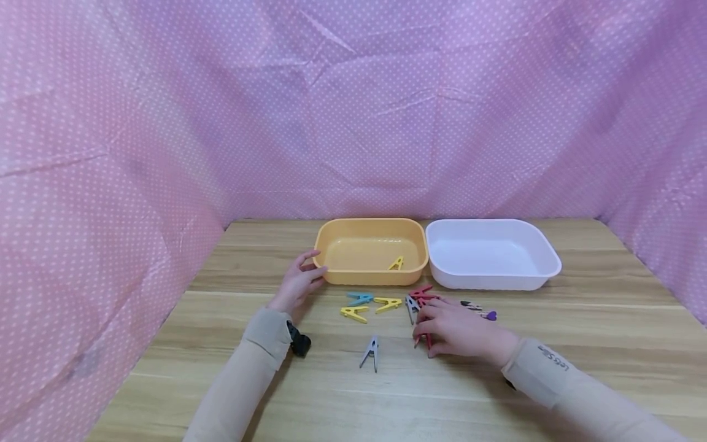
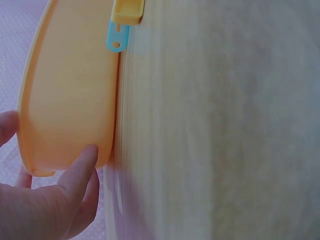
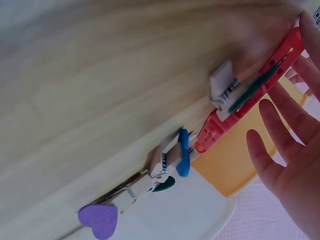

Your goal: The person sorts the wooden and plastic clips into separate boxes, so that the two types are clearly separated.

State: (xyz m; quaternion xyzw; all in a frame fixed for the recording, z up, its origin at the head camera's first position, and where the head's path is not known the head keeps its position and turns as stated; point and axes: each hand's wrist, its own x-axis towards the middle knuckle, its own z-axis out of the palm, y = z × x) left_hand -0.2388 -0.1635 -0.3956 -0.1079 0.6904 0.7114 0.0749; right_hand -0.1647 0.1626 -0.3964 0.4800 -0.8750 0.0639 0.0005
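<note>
My left hand (image 1: 301, 282) is at the near left corner of the orange basin (image 1: 375, 278), its digits spread around the corner against the front wall and the rim. One yellow clothespin (image 1: 396, 263) lies inside that basin. My right hand (image 1: 455, 328) is low over the red clothespins (image 1: 422, 293), fingers spread and loosely bent. In the right wrist view, a red clothespin (image 3: 212, 131) reaches to the fingertips, and a small wooden peg with a green piece (image 3: 255, 87) overlaps it. A grey clothespin (image 1: 411, 309) lies just left of this hand.
Nearer the orange basin lie a blue clothespin (image 1: 361, 298) and two yellow clothespins (image 1: 388, 303). Another grey clothespin (image 1: 370, 352) is closer to me. Wooden pegs, one with a purple heart (image 3: 98, 220), lie right of the pile. A white basin (image 1: 491, 281) stands beside the orange one.
</note>
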